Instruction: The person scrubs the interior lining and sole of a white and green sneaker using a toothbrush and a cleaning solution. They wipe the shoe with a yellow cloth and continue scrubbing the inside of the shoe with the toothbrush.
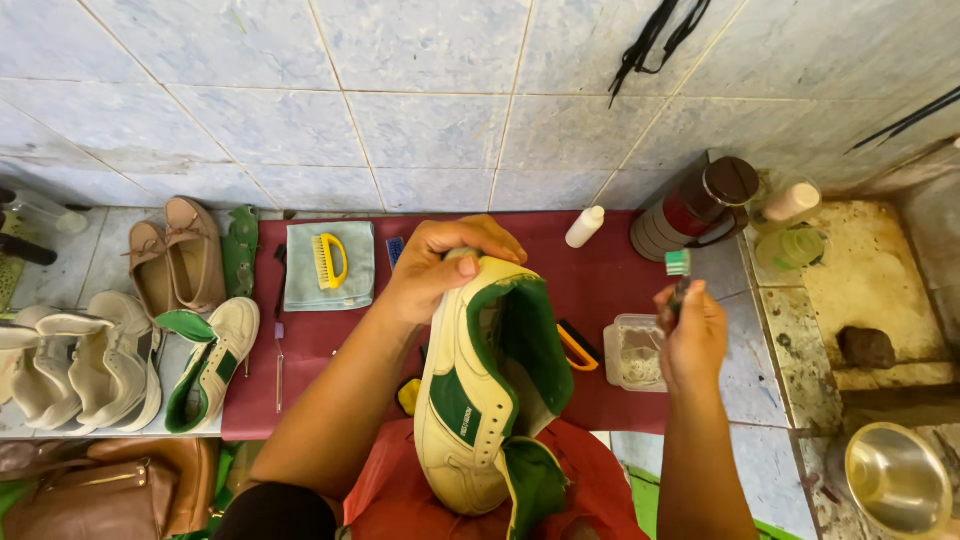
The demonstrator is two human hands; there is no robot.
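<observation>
Left hand [440, 265] is clamped over the heel end of a cream-and-green sneaker [480, 390], fingers curled across the top, and the shoe hangs with its toe pointing down toward the person's lap, above the near edge of the maroon mat [600, 270] that covers the bench. Right hand [692, 335] is closed around a small toothbrush [679, 270], bristle head poking up above the knuckles, held clear of the shoe and off to its right. Just beside that hand, on the mat, sits a clear plastic tub [632, 352] with something pale inside, and an orange-handled brush [578, 345] peeks out from behind the sneaker. Further back there's a small white bottle [585, 226] and a dark-lidded jar [700, 205] near the tiled wall. Over on the left, a folded blue-green cloth [355, 265] carries a yellow scrub brush [328, 260]. The matching sneaker [212, 362] lies at the mat's left edge, with tan flats [178, 255] and pale shoes [85, 360] beyond it. A brown bag [110, 490] sits lower left, a steel bowl [898, 480] lower right.
</observation>
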